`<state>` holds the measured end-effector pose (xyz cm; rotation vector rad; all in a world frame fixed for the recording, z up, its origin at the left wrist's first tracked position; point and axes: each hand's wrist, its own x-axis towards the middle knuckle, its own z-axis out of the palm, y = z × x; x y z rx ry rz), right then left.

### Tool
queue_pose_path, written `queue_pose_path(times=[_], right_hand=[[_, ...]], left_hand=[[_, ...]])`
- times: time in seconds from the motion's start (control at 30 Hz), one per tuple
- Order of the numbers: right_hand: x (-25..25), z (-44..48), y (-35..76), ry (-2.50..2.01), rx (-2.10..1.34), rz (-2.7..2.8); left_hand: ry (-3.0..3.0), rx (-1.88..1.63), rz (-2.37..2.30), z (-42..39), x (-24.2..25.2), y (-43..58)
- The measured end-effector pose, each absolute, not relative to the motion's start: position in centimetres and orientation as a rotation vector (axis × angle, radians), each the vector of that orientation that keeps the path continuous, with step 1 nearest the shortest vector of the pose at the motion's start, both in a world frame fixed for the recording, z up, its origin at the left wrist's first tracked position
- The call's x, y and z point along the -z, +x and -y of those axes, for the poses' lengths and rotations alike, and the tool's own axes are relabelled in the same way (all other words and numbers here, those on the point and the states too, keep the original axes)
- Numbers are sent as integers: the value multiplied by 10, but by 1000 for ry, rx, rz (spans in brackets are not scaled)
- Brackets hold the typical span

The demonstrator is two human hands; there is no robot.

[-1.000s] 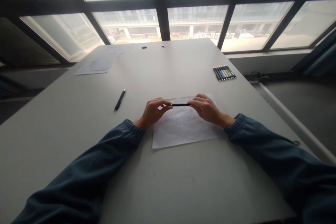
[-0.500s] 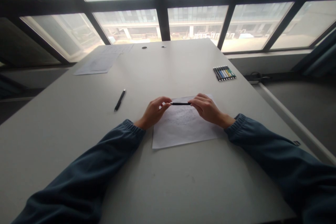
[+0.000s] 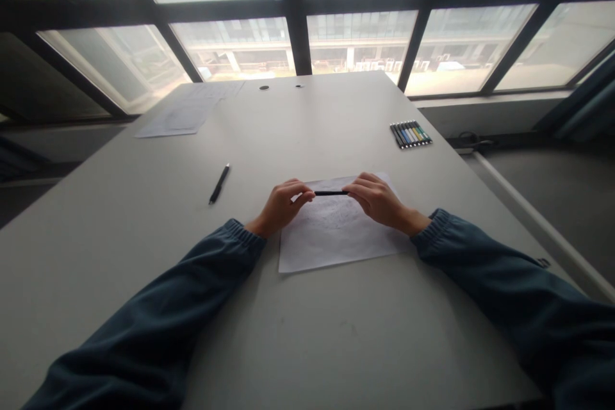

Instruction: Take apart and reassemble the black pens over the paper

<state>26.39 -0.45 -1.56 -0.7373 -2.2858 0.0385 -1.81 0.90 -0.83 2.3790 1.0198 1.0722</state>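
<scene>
What looks like an office or study room around me, a broad white table (image 3: pixel 336 134) before me with round fittings (image 3: pixel 264 88) near its far edge, loose paper sheets (image 3: pixel 175 118) and a row of pens (image 3: pixel 411 134) on it, tall dark-framed windows (image 3: pixel 300 45) facing me, a building (image 3: pixel 365 54) beyond.

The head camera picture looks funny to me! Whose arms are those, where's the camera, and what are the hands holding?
There's no robot here, just a person with bare hands and blue sleeves. The camera is worn on their head, looking forward and down. The left hand and right hand hold a thin black pen near its two ends, over a sheet of paper with faint marks. On the white table, another pen lies to the left, a row of pens with coloured parts lies farther off to the right, and more papers lie at the far left.
</scene>
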Motion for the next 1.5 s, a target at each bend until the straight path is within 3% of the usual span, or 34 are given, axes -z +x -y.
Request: queue_pose_path(times=[0.53,1.5], right_hand=[[17,3,262,-812,-268,2049],[27,-4,263,-989,-218,1980]], left_hand=[[2350,-1306,-1064,-10,8,-16],[2300,-1451,-1303,-12,8,-23]])
